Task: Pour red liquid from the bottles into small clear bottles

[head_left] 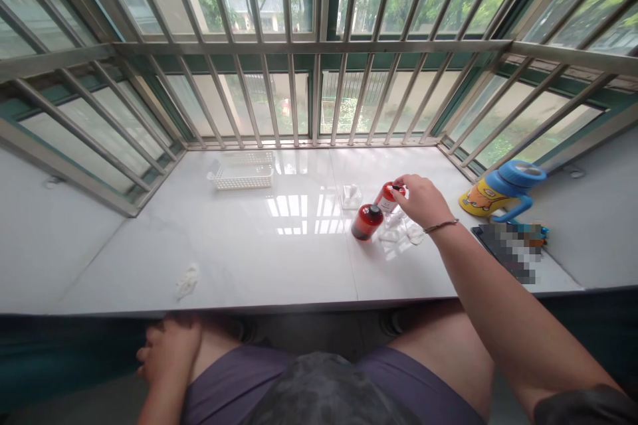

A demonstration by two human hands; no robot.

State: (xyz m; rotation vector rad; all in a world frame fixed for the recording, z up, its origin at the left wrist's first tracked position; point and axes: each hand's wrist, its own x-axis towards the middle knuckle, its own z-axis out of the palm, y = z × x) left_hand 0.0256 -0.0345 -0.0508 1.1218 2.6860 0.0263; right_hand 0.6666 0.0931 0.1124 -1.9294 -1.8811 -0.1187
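My right hand (423, 199) reaches over the white counter, thumb and fingers closed on the dark cap of a red bottle (387, 200) with a white label. Just in front of it, to the left, stands a second red bottle (367, 223) with a black cap, touched by neither hand. Small clear plastic pieces (351, 196) lie around the bottles, some partly hidden behind them. My left hand (172, 348) rests on my left knee, fingers somewhat apart and bent over it, with nothing visible in it.
A white perforated basket (244, 178) sits at the back left. Crumpled white tissue (187, 281) lies near the counter's front edge. To the right are a blue and yellow flask (501, 191) and a dark flat object (501, 249), partly blurred out. Metal bars (319, 48) line the window.
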